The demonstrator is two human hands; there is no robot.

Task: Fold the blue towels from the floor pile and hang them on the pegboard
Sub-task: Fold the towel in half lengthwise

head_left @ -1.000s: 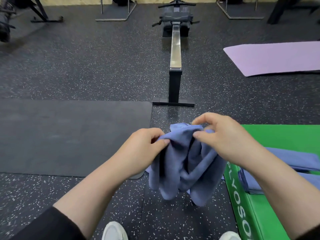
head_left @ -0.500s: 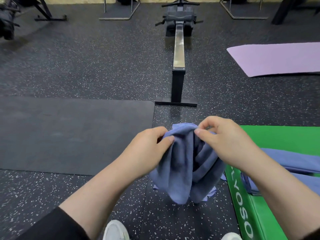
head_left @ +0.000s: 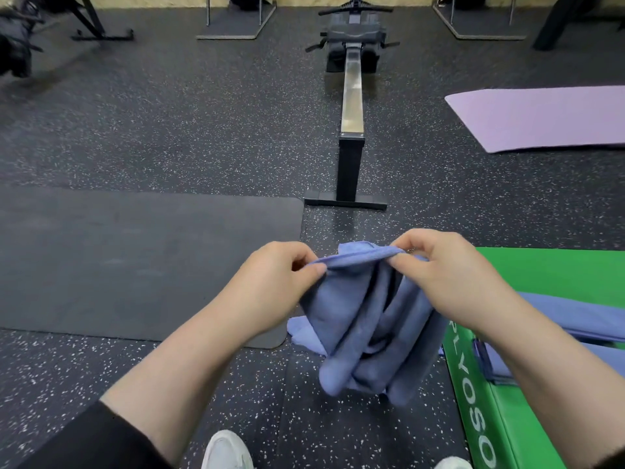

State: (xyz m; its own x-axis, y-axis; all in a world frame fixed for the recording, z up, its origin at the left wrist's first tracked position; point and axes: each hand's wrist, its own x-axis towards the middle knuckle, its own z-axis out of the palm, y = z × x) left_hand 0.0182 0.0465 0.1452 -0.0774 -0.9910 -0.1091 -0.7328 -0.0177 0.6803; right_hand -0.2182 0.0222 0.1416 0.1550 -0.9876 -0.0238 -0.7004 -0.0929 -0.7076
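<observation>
left hand (head_left: 270, 286) pinches blue towel (head_left: 365, 319) top hem | right hand (head_left: 446, 275) pinches same hem | towel hangs bunched above speckled floor (head_left: 169, 130), beside green plyo box (head_left: 541, 282)

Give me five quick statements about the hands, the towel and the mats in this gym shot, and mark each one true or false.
1. Both hands pinch the top edge of one blue towel: the left hand and the right hand. True.
2. The towel is neatly folded flat. False: it hangs bunched and crumpled.
3. More blue towels lie on the green box. True.
4. The purple mat is under the person's shoes. False: it lies far off to the right.
5. A black mat lies on the floor to the left. True.
</observation>
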